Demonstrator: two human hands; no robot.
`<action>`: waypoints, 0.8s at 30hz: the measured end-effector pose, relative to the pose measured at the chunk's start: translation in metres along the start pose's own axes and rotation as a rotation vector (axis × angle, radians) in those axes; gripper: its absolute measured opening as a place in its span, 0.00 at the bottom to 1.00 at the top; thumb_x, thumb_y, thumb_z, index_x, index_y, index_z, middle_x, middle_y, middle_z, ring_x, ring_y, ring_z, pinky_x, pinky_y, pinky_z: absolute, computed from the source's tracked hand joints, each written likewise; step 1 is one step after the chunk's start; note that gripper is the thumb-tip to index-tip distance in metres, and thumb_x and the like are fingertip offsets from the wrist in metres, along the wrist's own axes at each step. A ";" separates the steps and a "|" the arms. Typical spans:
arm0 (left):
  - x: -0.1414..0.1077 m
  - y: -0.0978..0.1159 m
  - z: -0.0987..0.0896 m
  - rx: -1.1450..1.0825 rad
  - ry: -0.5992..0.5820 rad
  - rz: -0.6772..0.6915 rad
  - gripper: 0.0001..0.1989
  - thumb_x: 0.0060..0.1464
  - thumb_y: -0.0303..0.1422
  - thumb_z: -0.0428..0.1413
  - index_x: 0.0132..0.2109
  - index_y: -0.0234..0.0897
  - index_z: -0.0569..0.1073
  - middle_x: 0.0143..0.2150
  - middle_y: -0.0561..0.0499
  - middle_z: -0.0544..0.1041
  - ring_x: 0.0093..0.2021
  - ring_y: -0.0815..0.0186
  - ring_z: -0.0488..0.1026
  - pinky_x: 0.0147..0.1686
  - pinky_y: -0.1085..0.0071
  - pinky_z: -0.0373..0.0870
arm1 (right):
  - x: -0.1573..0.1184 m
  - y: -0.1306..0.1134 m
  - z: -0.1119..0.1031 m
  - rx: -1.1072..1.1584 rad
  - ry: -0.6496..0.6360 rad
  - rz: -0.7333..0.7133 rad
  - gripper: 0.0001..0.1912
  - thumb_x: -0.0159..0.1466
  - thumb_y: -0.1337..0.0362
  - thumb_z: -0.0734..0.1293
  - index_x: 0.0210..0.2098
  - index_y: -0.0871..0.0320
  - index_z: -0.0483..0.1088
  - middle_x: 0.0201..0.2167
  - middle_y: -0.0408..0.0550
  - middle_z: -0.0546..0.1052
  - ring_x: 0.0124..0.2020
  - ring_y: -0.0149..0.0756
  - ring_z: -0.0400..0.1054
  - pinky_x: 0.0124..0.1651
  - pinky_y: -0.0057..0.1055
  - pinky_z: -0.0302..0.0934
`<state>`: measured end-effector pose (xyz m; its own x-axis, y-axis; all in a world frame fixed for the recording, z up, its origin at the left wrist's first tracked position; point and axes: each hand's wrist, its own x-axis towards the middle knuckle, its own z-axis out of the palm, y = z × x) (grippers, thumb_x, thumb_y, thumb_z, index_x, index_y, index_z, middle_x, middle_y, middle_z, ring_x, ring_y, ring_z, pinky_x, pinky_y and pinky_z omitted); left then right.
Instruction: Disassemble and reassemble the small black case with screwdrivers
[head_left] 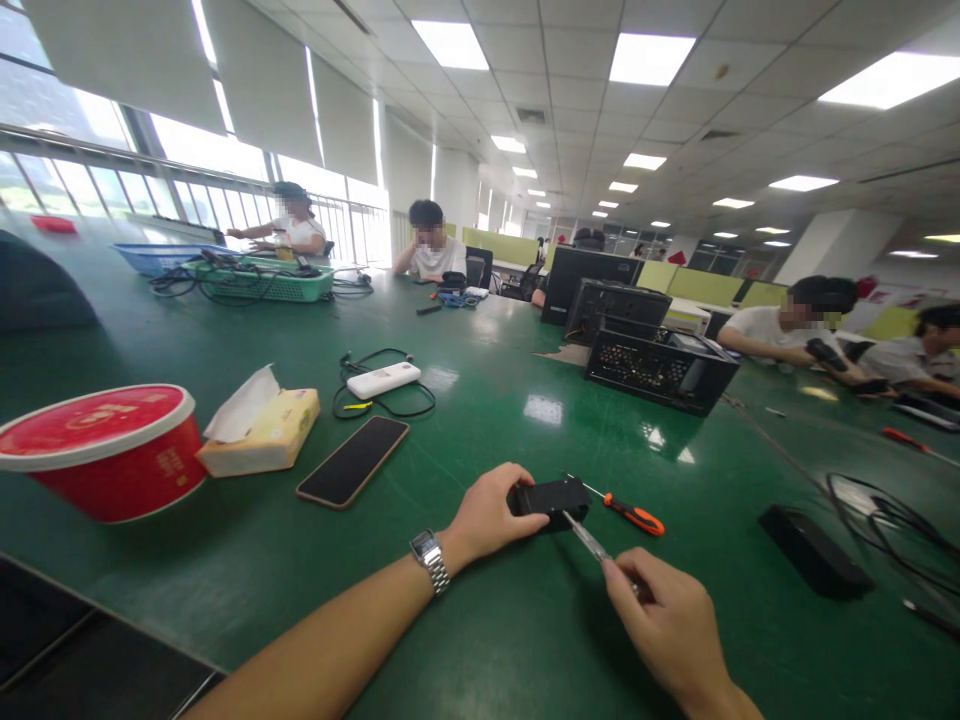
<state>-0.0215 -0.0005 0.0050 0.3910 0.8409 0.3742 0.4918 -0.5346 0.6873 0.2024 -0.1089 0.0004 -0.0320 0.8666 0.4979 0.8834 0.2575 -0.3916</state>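
On the green table, my left hand [491, 515] is closed around the left end of a small black box-shaped device [555, 497]. My right hand [664, 615] grips a slim silver metal tool [587, 537], whose narrow tip meets the device's near edge by its right end. Whether the tip has gone into the casing cannot be made out. Just beyond the device lies a screwdriver [634, 514] with an orange and black handle, its shaft pointing toward the device.
Left of my hands are a phone [354, 462], a tissue pack [262, 432], a red tub [105, 450] and a white power strip [384, 379]. To the right lies a black adapter [816, 550] near cables. Computer cases [660, 365], a green basket [289, 284] and several people are farther back.
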 end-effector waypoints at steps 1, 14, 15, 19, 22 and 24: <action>0.000 0.000 0.000 -0.002 -0.004 -0.003 0.17 0.46 0.39 0.63 0.42 0.37 0.73 0.40 0.50 0.75 0.38 0.62 0.71 0.35 0.70 0.67 | 0.000 0.000 -0.002 -0.004 0.037 -0.004 0.20 0.66 0.52 0.60 0.23 0.55 0.69 0.18 0.43 0.70 0.19 0.31 0.63 0.27 0.28 0.53; 0.000 -0.001 0.001 0.004 0.031 0.022 0.17 0.48 0.39 0.63 0.43 0.37 0.72 0.41 0.50 0.75 0.39 0.62 0.71 0.36 0.71 0.67 | 0.001 -0.014 0.014 -0.126 -0.380 0.060 0.09 0.62 0.61 0.61 0.26 0.55 0.67 0.23 0.40 0.73 0.25 0.32 0.66 0.29 0.27 0.48; 0.000 -0.001 0.000 0.005 0.031 0.022 0.17 0.48 0.39 0.63 0.43 0.37 0.72 0.40 0.50 0.75 0.39 0.62 0.71 0.36 0.71 0.67 | 0.002 -0.014 0.011 -0.115 -0.394 0.069 0.09 0.61 0.61 0.62 0.26 0.55 0.66 0.23 0.40 0.72 0.26 0.32 0.65 0.29 0.27 0.48; 0.000 0.000 -0.002 0.002 0.045 0.031 0.17 0.48 0.40 0.64 0.43 0.37 0.74 0.40 0.50 0.75 0.39 0.61 0.72 0.37 0.70 0.67 | 0.009 -0.001 -0.005 -0.035 -0.517 0.069 0.08 0.58 0.64 0.63 0.23 0.56 0.65 0.22 0.40 0.71 0.26 0.32 0.65 0.30 0.27 0.50; 0.000 0.002 -0.004 -0.005 0.051 0.044 0.17 0.48 0.39 0.65 0.44 0.38 0.75 0.41 0.50 0.76 0.40 0.61 0.72 0.40 0.69 0.67 | 0.016 0.015 -0.015 0.031 -0.582 0.044 0.04 0.56 0.66 0.63 0.25 0.56 0.68 0.25 0.41 0.72 0.28 0.32 0.65 0.32 0.27 0.52; 0.000 0.004 -0.005 -0.008 0.035 0.051 0.18 0.47 0.39 0.66 0.44 0.38 0.76 0.40 0.50 0.76 0.40 0.61 0.72 0.41 0.69 0.67 | 0.019 0.024 -0.018 0.046 -0.564 0.052 0.03 0.56 0.66 0.64 0.27 0.56 0.70 0.27 0.41 0.72 0.30 0.32 0.66 0.33 0.27 0.54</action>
<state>-0.0235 -0.0020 0.0111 0.3875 0.8152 0.4305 0.4656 -0.5761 0.6718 0.2309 -0.0941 0.0140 -0.2448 0.9695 -0.0087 0.8698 0.2157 -0.4438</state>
